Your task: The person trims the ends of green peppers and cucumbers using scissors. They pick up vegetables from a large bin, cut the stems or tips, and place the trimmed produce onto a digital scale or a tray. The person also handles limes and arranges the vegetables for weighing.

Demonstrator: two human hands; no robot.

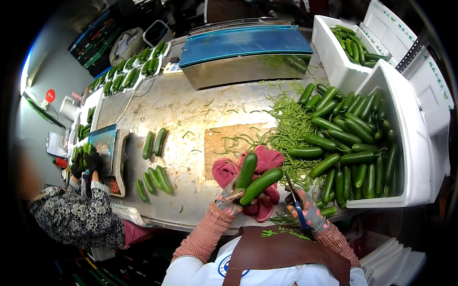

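Observation:
My left hand (229, 201), in a patterned glove, grips two green cucumbers. One cucumber (247, 171) points away from me; the other cucumber (262, 186) slants to the right across the front. A crumpled pink towel (265, 157) lies behind and beneath them. Close by on the right, my gloved right hand (310, 211) holds a blue-handled cutting tool (300, 213) with a thin dark blade pointing away; whether it is a knife or scissors is unclear. Beyond that hand, green beans (291, 128) and a heap of cucumbers (352, 130) spill from a tipped white foam box (411, 157).
Several loose cucumbers (159, 180) lie left on the metal table (161, 103). A co-worker's gloved hands (93, 161) hold cucumbers by a weighing scale (120, 161). Packed trays (132, 77) stand at far left. A blue-topped metal unit (247, 41) stands behind; another foam box (318, 43) stands right.

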